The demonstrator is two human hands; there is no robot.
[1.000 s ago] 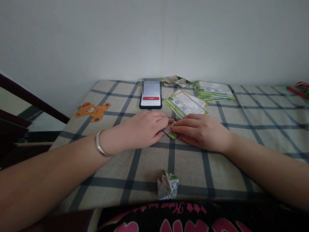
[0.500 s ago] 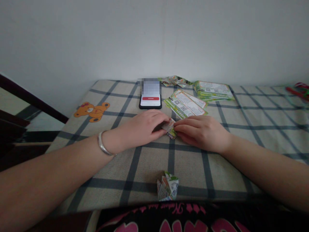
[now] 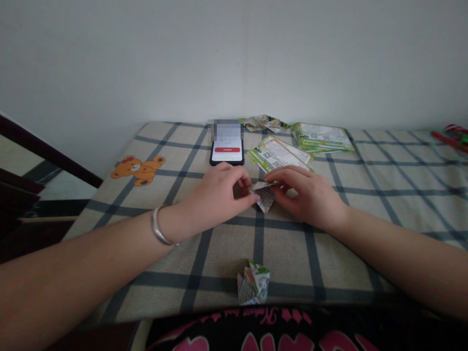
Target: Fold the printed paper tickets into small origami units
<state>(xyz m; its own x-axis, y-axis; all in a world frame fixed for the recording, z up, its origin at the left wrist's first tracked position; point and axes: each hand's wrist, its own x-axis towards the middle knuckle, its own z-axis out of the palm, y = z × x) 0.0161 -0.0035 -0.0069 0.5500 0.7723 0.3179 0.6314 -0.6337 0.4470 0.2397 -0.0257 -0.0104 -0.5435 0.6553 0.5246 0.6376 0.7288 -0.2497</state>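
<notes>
Between my hands, a small folded piece of printed paper point(image 3: 265, 199) stands partly opened out just above the checked cloth. My left hand point(image 3: 227, 189) pinches its left edge between thumb and fingers; a silver bangle point(image 3: 158, 225) circles that wrist. On the other side, my right hand point(image 3: 307, 194) grips the paper's right edge, the fingertips partly hidden behind it. Nearer to me, a finished-looking folded paper piece point(image 3: 254, 282) with several points rests by the table's front edge. Just beyond my hands lie loose printed leaflets point(image 3: 280, 155), partly covered by my right hand.
A phone point(image 3: 227, 155) with a lit screen lies beyond my left hand. Along the wall are several folded papers point(image 3: 263, 123) and a leaflet stack point(image 3: 323, 137). A red-and-green item point(image 3: 453, 139) sits at far right. The checked tablecloth point(image 3: 175, 282) has a bear picture point(image 3: 138, 170).
The folded paper has been turned and spread, now showing a wider text-covered flap pointing toward me. My right hand's fingers have lifted and parted slightly from the thumb.
</notes>
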